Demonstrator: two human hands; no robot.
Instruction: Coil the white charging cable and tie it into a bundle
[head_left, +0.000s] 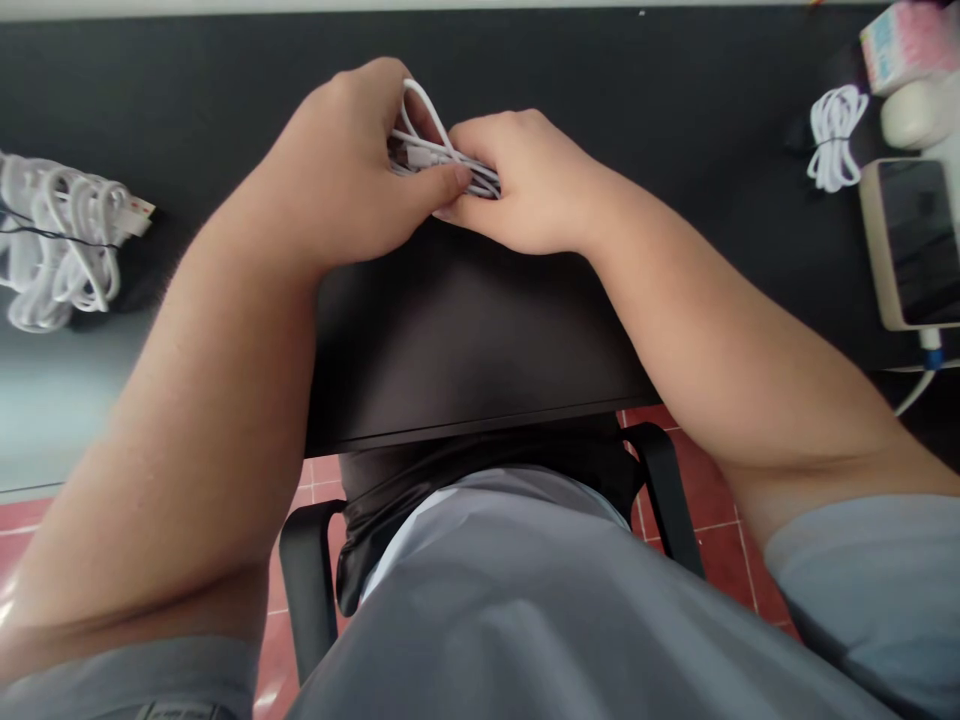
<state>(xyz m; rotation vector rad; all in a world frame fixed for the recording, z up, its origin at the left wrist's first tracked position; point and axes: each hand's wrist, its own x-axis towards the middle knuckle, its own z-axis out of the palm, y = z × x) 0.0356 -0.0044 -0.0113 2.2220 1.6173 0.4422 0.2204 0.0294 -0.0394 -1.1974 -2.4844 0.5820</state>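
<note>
A folded white cable (426, 112) is held between my two hands above the black table (465, 330). My left hand (367, 165) is closed round the cable's left part, its thumb lying across the front. The thumb and fingers of my right hand (517, 175) pinch the right end of the coil. A white connector (424, 156) shows among the strands between the hands. The fingertips behind the coil are mostly hidden.
At the left lies a large bundle of white cables (64, 235). On the right are a tied white cable (836, 138), a phone-like device (919, 240) with a plugged-in cable, a round white object (911, 115) and a pink-and-white box (907, 48). Chair armrests (664, 490) flank my lap.
</note>
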